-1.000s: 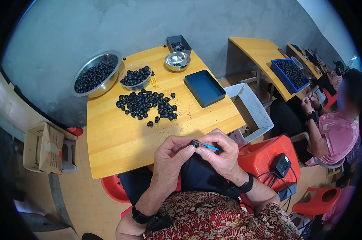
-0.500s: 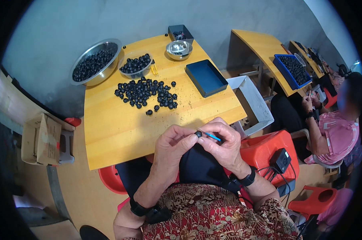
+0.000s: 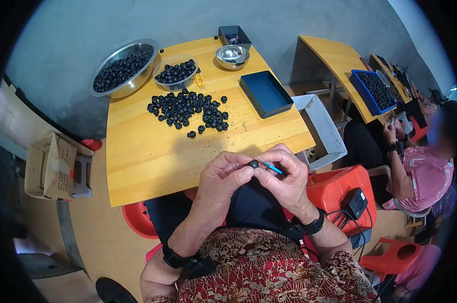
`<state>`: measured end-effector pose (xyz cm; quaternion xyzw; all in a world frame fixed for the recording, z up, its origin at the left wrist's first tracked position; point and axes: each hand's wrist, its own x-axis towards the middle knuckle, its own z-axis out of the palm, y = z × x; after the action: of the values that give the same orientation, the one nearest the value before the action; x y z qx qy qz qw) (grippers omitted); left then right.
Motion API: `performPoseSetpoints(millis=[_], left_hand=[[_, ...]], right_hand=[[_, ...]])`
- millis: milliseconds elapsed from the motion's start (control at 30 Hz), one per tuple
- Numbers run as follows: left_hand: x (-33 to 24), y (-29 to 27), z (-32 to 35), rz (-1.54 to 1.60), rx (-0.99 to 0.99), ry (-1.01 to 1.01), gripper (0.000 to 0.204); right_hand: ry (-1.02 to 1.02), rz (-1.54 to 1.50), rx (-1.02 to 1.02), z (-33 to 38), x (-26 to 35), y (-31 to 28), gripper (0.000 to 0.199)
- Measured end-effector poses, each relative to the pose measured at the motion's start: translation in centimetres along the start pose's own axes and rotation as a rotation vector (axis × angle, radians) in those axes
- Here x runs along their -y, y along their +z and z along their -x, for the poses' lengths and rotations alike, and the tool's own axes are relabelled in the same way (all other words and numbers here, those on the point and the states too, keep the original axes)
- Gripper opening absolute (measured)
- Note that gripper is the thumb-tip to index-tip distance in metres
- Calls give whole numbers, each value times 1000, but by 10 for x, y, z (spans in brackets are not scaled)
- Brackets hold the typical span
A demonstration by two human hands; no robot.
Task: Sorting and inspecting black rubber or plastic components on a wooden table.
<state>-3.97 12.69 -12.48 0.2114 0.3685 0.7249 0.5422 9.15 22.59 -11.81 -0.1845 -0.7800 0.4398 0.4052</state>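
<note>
My left hand (image 3: 227, 174) pinches a small black round piece (image 3: 253, 163) between thumb and fingers, just off the near edge of the yellow table (image 3: 147, 156). My right hand (image 3: 285, 174) holds a thin blue tool (image 3: 273, 168) whose tip meets that piece. Both hands touch each other above my lap. A loose heap of the same black pieces (image 3: 188, 111) lies on the middle of the table, well beyond the hands.
At the back stand a large steel bowl of black pieces (image 3: 121, 70), a clear bowl of them (image 3: 176, 73), a small steel bowl (image 3: 232, 54), a dark box (image 3: 232, 36) and a blue tray (image 3: 266, 93). A red stool (image 3: 337, 184) is at my right. Another person (image 3: 420, 171) sits further right.
My hands stay together with the piece and tool; the view has shifted slightly, so the table sits a little higher in the picture.
</note>
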Motion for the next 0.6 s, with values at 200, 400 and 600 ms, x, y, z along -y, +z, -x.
performPoseSetpoints(millis=[200,400,600], left_hand=[[3,-2,-1,8,35,33,19],[4,-1,-2,-16,37,57,18],[0,0,-2,-26,7,19,18]], right_hand=[[56,-73,-28,1,-2,1,18],[52,-92,-16,1,-2,1,18],[144,-260,-171,6,0,2,18]])
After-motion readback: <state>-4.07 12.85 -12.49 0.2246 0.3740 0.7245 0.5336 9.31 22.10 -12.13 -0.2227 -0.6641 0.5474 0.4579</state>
